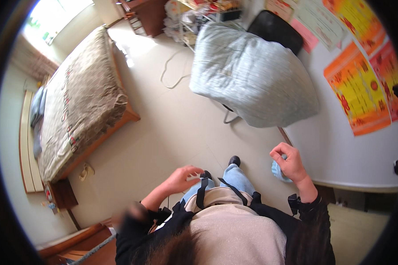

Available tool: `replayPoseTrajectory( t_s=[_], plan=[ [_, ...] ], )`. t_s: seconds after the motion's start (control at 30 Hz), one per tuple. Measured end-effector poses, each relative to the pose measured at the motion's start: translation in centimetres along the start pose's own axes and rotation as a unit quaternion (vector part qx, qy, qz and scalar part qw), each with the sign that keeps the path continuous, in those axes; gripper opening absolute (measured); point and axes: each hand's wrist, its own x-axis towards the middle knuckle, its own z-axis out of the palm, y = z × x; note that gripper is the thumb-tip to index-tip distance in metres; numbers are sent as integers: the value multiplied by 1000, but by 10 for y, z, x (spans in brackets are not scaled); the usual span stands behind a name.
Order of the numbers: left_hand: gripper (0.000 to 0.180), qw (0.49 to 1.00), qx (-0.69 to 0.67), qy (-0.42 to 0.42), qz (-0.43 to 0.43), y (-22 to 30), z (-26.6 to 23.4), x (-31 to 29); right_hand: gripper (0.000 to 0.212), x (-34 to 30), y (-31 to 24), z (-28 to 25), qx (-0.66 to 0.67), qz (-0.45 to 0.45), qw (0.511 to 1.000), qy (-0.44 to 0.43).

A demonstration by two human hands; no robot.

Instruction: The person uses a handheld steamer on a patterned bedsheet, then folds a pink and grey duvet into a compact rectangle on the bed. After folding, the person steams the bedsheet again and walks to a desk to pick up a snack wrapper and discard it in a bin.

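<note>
- Lower centre of the frame: our left hand [180,179] sits in front of our waist, fingers curled; its grip is closed on a small white object [193,178] that pokes out toward our right. We cannot tell what the object is.
- Right of centre: our right hand [288,161] is raised, thumb and forefinger pinched together. We cannot tell whether anything sits in that pinch.
- A bit of pale blue cloth [277,170] shows just behind the right hand, between it and the white wall [340,150].
- The two hands are well apart, with our jeans leg and one dark shoe [234,160] between them.
- Upper centre: a large pale blue quilt [252,75] is bundled over a black chair [276,28], near the wall and well above the right hand.
- Right side: orange and yellow posters [358,88] are on the wall.
- Left side: a bed [77,99] with a brown patterned cover, wooden frame.
- Centre: light tiled floor [172,132]; a white cable [172,70] loops on it near the quilt, upper centre.
- Top centre: a cluttered wire rack [199,17] next to a wooden cabinet [146,15].
</note>
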Motion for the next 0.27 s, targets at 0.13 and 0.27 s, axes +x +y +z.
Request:
replayPoseTrajectory(
  t_s=[0.13,0.27],
  plan=[
    [31,997,-22,-27,67,5,-12,-56,7,68,-121,-14,46,-191,980,44],
    [30,993,45,3,110,-4,-25,-82,18,44,-233,-34,-51,-307,938,151]
  ],
)
